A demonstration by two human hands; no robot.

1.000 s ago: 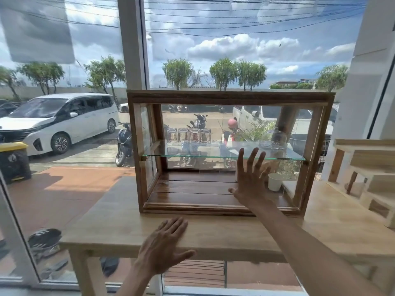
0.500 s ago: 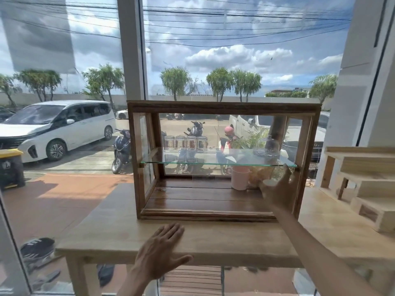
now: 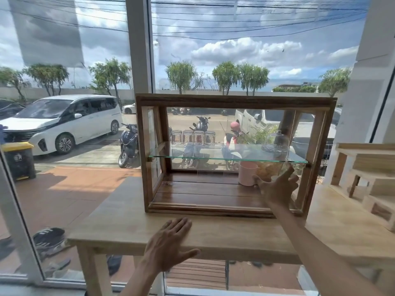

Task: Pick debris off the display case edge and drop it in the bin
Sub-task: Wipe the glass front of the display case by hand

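Your left hand (image 3: pixel 168 244) lies flat, fingers spread, bracing on the desk (image 3: pixel 119 227) while your right hand (image 3: pixel 277 186), fingers wide and empty, reaches inside the display case (image 3: pixel 235 101).

A pale wooden table (image 3: pixel 128 223) stood against the window, carrying a wood-framed glass display case (image 3: pixel 235 102) toward its 12 o'clock side. At 6 o'clock the left hand (image 3: pixel 168 244) lay flat, fingers spread, over the table's near edge.

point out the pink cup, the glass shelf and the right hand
pink cup (image 3: pixel 246 174), head view, on its side wall
glass shelf (image 3: pixel 213 157), head view, on its front edge
right hand (image 3: pixel 277 189), head view, back of the hand
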